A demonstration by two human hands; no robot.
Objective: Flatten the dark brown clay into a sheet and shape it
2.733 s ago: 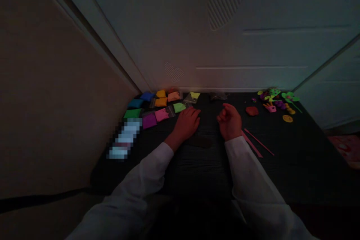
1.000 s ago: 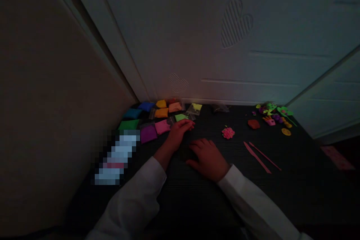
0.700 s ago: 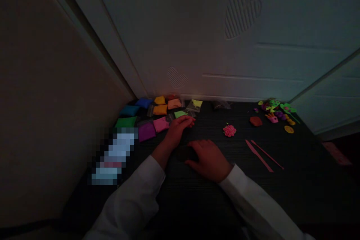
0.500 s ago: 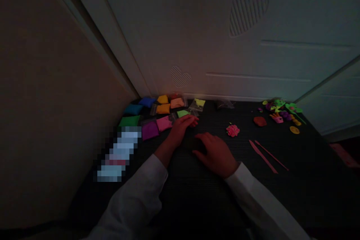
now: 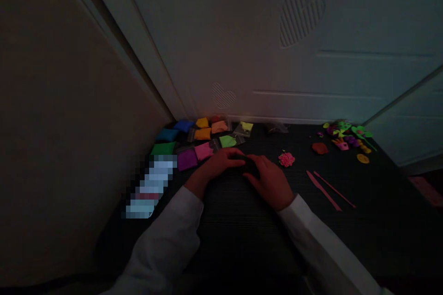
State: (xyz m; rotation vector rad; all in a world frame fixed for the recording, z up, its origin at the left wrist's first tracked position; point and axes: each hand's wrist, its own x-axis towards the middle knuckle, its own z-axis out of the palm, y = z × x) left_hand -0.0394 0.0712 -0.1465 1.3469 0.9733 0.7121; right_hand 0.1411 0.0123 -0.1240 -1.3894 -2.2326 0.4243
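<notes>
Over the dark table my left hand [image 5: 223, 161] and my right hand [image 5: 270, 179] meet, fingers curled towards each other. Between their fingertips is a dark lump of modelling clay [image 5: 248, 164], hard to make out against the black tabletop and partly covered by the fingers. Both hands are closed on it. Just right of my right hand lies a pink clay flower [image 5: 286, 159] with small green bits. Farther right rest a pink plastic knife [image 5: 323, 190] and a thin pink stick tool [image 5: 334, 189].
Bags of coloured clay, including a purple one [image 5: 187, 159] and a light green one [image 5: 227, 141], lie at the back left. A lit phone [image 5: 151, 189], pixelated, is at left. Finished clay pieces [image 5: 346, 138] and a reddish-brown lump [image 5: 320, 148] sit at right. A white panel [image 5: 242, 55] rises behind.
My left hand has turned palm-down and come against the dark lump. My right hand has moved slightly up and right, and the two hands now meet. The view has shifted a little.
</notes>
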